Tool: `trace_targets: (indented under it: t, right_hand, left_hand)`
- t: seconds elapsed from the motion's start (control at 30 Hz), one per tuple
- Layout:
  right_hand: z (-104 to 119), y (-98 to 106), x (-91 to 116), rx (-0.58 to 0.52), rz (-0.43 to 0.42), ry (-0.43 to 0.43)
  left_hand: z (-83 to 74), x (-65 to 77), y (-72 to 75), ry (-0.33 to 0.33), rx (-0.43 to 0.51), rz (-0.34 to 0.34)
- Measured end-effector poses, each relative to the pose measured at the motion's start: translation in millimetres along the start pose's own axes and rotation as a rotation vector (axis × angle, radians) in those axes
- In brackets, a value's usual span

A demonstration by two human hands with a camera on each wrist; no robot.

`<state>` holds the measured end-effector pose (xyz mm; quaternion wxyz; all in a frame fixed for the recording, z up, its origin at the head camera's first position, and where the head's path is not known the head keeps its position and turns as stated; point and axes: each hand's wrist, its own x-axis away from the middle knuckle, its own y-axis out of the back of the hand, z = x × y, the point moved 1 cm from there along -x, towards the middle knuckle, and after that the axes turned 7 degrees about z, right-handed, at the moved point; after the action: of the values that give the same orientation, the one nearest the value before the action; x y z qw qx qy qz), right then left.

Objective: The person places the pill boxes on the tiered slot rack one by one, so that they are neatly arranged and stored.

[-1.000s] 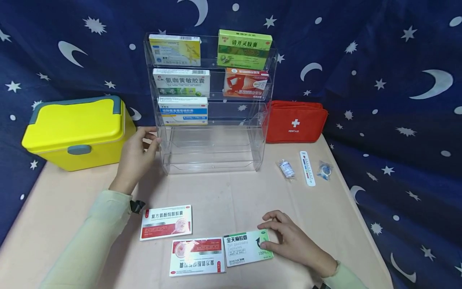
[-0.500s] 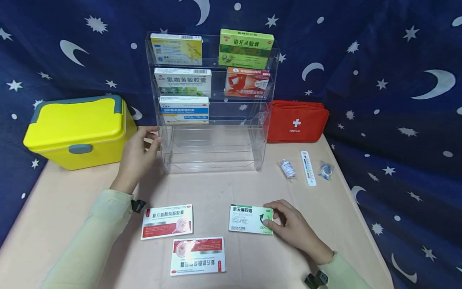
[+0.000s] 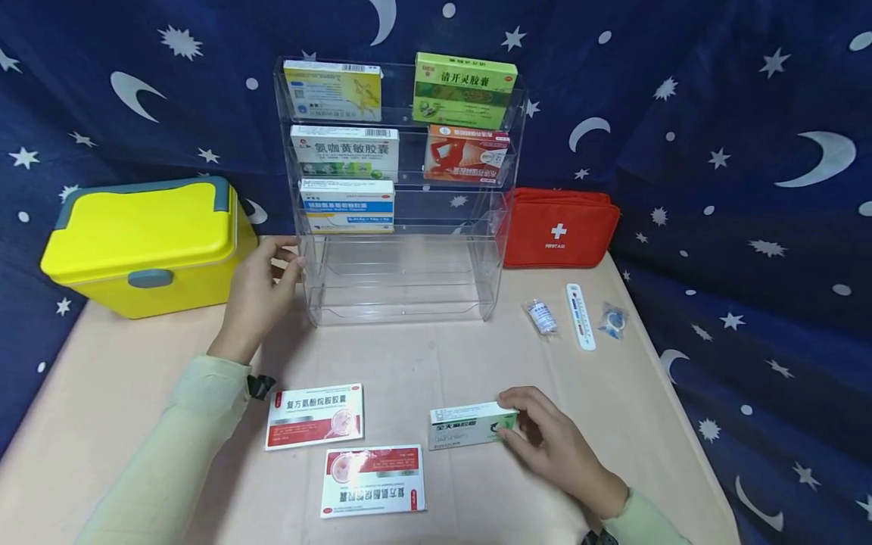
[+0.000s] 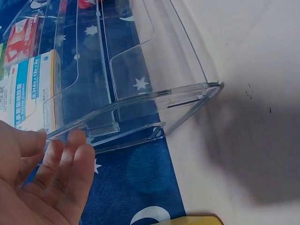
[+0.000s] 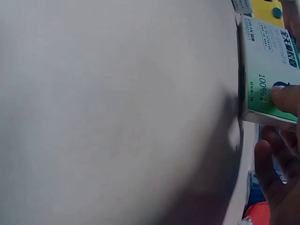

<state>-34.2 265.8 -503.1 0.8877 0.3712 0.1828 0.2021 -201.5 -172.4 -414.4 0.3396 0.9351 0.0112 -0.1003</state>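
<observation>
Medicine box tipped up in the right hand

Since a second ago, the green-and-white box (image 3: 470, 428) has come away from beside the lower red-and-white box (image 3: 373, 482) and been tipped, so its long narrow side now shows on top. It is in front of the clear rack (image 3: 402, 312), towards the right; whether it touches the worktop (image 3: 436, 356) I cannot tell. The right hand (image 3: 555, 454) pinches its right end. The left hand (image 3: 259, 295) has stayed at the rack's left side, fingers loosely bent; whether they grip the plastic is unclear.

Work looks partway along: five boxes stand in the rack, two on each of the top two tiers and one at the left of the third. Three are outside it: the held one and two red-and-white boxes lying flat, the upper one (image 3: 315, 416) just beside the left sleeve (image 3: 184, 431), which seems the main obstruction there.

Around them are a yellow case (image 3: 143, 235) left of the rack, a red first-aid bag (image 3: 579, 253) to its right, then a wrapped roll (image 3: 541, 316), a thermometer (image 3: 580, 318) and a small clear packet (image 3: 613, 321).
</observation>
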Motion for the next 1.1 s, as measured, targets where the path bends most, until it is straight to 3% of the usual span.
trace_targets:
  t: [0.2, 0.4, 0.53, 0.7, 0.83, 0.97, 1.1]
  right_hand:
    - [-1, -3, 1, -0.013, 0.012, 0.010]
    - [-5, 12, -25, -0.210, -0.048, -0.064]
    - [8, 49, -69, -0.272, -0.117, -0.039]
    - [25, 108, -138, -0.212, -0.224, 0.141]
    - [27, 145, -191, -0.118, -0.284, 0.225]
    - [28, 168, -235, 0.046, -0.291, 0.248]
    - [37, 173, -262, 0.207, -0.238, 0.271]
  left_hand:
    - [-0.1, -0.4, 1.1, 0.022, -0.006, 0.016]
    - [1.6, 0.1, 2.5, 0.030, -0.004, 0.017]
    - [2.9, -0.5, 1.3, 0.030, -0.007, 0.020]
    - [3.4, -2.1, -1.8, 0.027, 0.000, 0.033]
    - [2.4, -3.2, -2.2, 0.024, 0.004, 0.035]
    - [1.7, -4.0, -1.0, 0.034, 0.010, 0.040]
    - [1.6, -2.3, 1.6, 0.052, 0.015, 0.049]
